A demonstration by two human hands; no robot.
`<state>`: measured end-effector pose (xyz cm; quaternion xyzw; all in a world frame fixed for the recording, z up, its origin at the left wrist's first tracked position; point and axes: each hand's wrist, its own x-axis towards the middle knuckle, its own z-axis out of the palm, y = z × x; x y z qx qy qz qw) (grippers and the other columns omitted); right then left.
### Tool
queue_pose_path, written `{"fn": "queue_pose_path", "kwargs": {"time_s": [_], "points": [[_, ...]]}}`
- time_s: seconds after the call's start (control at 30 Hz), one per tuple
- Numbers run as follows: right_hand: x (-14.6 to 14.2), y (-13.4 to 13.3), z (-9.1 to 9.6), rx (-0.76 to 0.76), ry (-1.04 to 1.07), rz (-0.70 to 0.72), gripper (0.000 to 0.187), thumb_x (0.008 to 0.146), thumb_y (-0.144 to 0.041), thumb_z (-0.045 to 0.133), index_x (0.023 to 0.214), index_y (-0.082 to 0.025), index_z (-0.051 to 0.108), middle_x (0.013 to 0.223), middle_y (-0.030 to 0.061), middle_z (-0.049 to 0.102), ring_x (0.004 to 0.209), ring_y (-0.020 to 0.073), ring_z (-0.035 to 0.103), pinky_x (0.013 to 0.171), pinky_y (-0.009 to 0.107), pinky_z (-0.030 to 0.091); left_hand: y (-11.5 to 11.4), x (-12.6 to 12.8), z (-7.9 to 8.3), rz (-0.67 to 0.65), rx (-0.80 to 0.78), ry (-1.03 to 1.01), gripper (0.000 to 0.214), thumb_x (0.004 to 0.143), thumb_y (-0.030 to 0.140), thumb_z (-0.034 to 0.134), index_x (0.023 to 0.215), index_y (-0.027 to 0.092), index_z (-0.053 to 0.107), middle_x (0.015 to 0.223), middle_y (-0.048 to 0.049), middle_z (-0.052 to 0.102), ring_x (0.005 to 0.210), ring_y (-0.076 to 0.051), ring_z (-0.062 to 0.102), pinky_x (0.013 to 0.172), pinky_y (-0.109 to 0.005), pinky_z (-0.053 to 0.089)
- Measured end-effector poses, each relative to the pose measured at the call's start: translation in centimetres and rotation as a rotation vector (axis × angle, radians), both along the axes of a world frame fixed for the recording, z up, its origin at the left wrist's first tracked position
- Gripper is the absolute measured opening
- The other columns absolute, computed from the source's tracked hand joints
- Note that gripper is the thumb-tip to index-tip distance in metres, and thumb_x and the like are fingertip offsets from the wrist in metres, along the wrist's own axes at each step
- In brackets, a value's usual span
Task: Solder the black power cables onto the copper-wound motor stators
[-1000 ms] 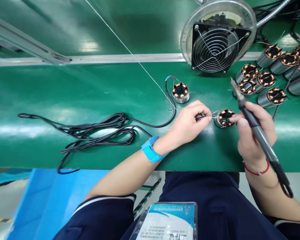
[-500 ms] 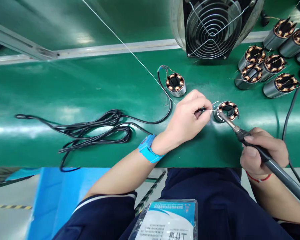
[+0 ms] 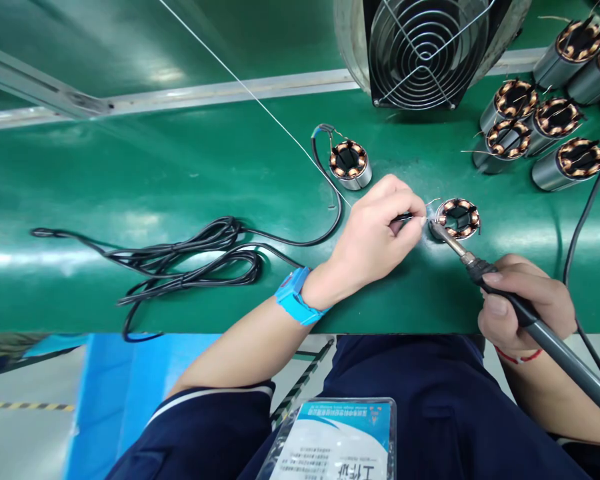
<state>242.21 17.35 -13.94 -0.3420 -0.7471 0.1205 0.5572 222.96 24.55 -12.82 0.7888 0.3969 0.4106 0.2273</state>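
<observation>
My right hand (image 3: 527,300) is wrapped round a soldering iron (image 3: 513,303), its metal tip at the left rim of a copper-wound motor stator (image 3: 459,219) standing on the bench. Just left of that stator, my left hand (image 3: 383,227) is closed in a pinch on the end of a black cable, close to the iron's tip. A thin pale wire (image 3: 260,100), which looks like solder, runs down from the top to this hand. What exactly lies between the fingertips is mostly hidden. Behind the left hand stands a second stator (image 3: 350,165) with a cable at its wires.
Coiled black cables (image 3: 195,260) lie to the left on the green bench (image 3: 80,180). A fan with a wire guard (image 3: 425,57) stands at the back. Several more stators (image 3: 555,123) are grouped at the back right, with the dark cord (image 3: 580,227) in front of them.
The iron's tip has shifted slightly left along the stator's rim, closer to my left fingertips. Faint smoke shows there. The view has shifted a little; both hands keep their grips.
</observation>
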Motion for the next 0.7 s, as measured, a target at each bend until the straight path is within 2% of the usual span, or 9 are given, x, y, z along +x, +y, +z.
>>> {"fn": "queue_pose_path", "kwargs": {"time_s": [0.23,0.37,0.43,0.57,0.7], "points": [[0.14,-0.23,0.19,-0.055,-0.018,-0.036,0.016,0.083,-0.014,0.059,0.099,-0.013,0.061,0.064,-0.0015,0.052,0.053,0.0108,0.048,0.048,0.027,0.041,0.02,-0.02,0.03,-0.006,0.012,-0.006,0.017,0.076,0.001,0.055,0.073,0.017,0.059,0.074,0.0014,0.057,0.073,-0.01,0.055,0.06,-0.023,0.047],[0.17,-0.2,0.04,-0.036,-0.027,-0.025,0.015,0.083,-0.016,0.06,0.098,-0.013,0.061,0.064,-0.0009,0.053,0.052,0.0109,0.049,0.047,0.027,0.04,0.05,-0.01,0.03,-0.012,0.014,-0.006,0.017,0.076,0.0,0.055,0.074,0.017,0.059,0.074,0.0014,0.058,0.073,-0.01,0.055,0.06,-0.024,0.046],[0.11,-0.18,0.02,-0.016,-0.02,-0.061,0.014,0.085,-0.019,0.059,0.098,-0.014,0.062,0.063,-0.0014,0.052,0.052,0.0115,0.049,0.047,0.028,0.042,0.04,-0.02,0.03,-0.008,0.008,-0.002,0.017,0.076,0.001,0.055,0.074,0.017,0.059,0.075,0.0013,0.058,0.072,-0.01,0.055,0.059,-0.023,0.046],[-0.05,-0.05,0.13,-0.009,-0.038,-0.151,0.019,0.087,-0.022,0.061,0.105,-0.017,0.062,0.067,-0.0007,0.058,0.053,0.0129,0.053,0.049,0.029,0.045,0.03,-0.02,0.04,-0.01,0.009,0.007,0.016,0.077,0.001,0.054,0.073,0.017,0.058,0.074,0.0013,0.057,0.072,-0.01,0.054,0.059,-0.024,0.046],[-0.18,0.21,0.06,-0.008,-0.049,-0.118,0.025,0.082,-0.018,0.064,0.106,-0.015,0.062,0.069,0.0004,0.058,0.055,0.0128,0.053,0.05,0.029,0.045,0.07,0.0,0.04,-0.008,0.017,0.003,0.016,0.076,0.001,0.055,0.074,0.017,0.059,0.074,0.0012,0.057,0.071,-0.009,0.054,0.059,-0.023,0.045]]}}
